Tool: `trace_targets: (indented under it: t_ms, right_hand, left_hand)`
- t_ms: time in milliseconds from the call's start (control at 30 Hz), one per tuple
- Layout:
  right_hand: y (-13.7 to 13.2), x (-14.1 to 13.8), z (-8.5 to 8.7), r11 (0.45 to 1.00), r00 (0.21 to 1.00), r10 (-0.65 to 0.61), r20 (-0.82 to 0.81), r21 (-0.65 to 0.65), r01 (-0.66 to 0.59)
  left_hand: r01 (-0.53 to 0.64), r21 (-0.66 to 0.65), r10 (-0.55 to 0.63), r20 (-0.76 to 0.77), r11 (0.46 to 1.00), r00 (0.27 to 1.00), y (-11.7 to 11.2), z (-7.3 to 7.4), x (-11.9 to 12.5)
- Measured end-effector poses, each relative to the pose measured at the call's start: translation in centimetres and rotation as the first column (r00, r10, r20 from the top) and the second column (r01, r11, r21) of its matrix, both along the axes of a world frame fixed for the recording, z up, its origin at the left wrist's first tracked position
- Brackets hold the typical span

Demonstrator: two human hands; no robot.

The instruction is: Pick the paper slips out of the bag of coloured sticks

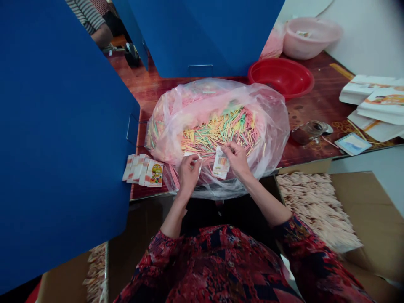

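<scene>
A big clear plastic bag (271, 113) lies open on the wooden table, full of several thin coloured sticks (217, 130). My right hand (236, 160) pinches the top of a small printed packet (220, 165) at the bag's near edge. My left hand (188, 172) is closed around a small white packet (197, 158) just to the left of it. A row of several small printed packets (144, 170) lies on the table left of the bag.
Blue partition panels (59, 139) stand at left and behind. A red bowl (280, 75) and a pink bowl (311, 37) sit at the back right, with stacks of printed paper (375, 101) and a small notebook (352, 144). A cardboard box of packed items (318, 210) is at right.
</scene>
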State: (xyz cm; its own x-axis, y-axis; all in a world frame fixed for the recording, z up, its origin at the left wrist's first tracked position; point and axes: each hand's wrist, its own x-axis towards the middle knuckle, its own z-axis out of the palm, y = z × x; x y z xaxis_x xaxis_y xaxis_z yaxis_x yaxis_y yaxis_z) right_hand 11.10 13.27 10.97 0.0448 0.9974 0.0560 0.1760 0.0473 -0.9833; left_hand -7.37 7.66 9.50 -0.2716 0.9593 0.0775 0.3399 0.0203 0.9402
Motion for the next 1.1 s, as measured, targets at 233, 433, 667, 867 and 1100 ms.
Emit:
trace_targets:
  t_ms: [233,433,667,867,1100]
  right_hand:
    - [-1.8,0.4,-2.7,0.979,0.823,-0.127,0.554,0.202,0.015]
    - [-3.8,-2.4,-0.9,0.926,0.370,0.062,0.927,0.085,-0.368]
    - [-3.8,-3.8,-1.3,0.959,0.363,0.186,0.913,-0.087,-0.271]
    - [0.8,-2.9,0.0,0.940,0.274,0.163,0.948,-0.065,-0.334]
    - [3.5,-3.7,0.4,0.887,0.163,0.307,0.938,-0.219,-0.407]
  left_hand:
    - [-0.171,-0.112,0.059,-0.645,0.979,0.762,-2.0,-1.0,-2.9]
    - [-0.167,-0.072,0.122,-0.417,0.983,0.901,-0.9,-2.4,-3.6]
    - [-0.224,-0.088,0.202,-0.212,0.971,0.956,-0.6,-3.2,-4.6]
    - [-0.265,-0.076,0.238,-0.256,0.961,0.937,-0.8,-3.7,-4.9]
    - [-0.262,-0.021,0.244,-0.297,0.965,0.923,-1.0,-3.9,-4.8]
